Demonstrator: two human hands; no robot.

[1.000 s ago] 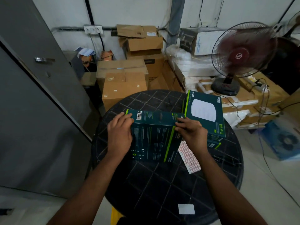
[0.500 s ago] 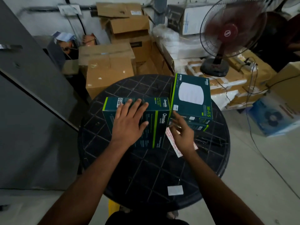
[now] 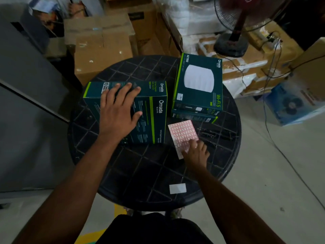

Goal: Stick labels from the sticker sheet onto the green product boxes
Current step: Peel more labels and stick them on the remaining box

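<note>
Sticker sheet of pink-and-white paper labels [image 3: 182, 134] lies flat on the round black lattice desk [image 3: 140, 173], just in front of the stacked dark green Wi-Fi product boxes [image 3: 198, 85] and right beside the long dark green Omada product box [image 3: 151, 111]. My left hand [image 3: 117, 110] rests open and flat, fingers spread, on top of that long box, gripping nothing, only pinning it down. My right hand [image 3: 196, 154] sits on the near corner of the sheet, fingertips [image 3: 192, 144] curled onto the labels; I cannot tell whether a label is pinched yet. I judge this the peeling step. To do it well, I would lift one label by its edge with a fingernail, keep the rest of the sheet pressed down, and leave the left palm steadying the box as the landing spot.
</note>
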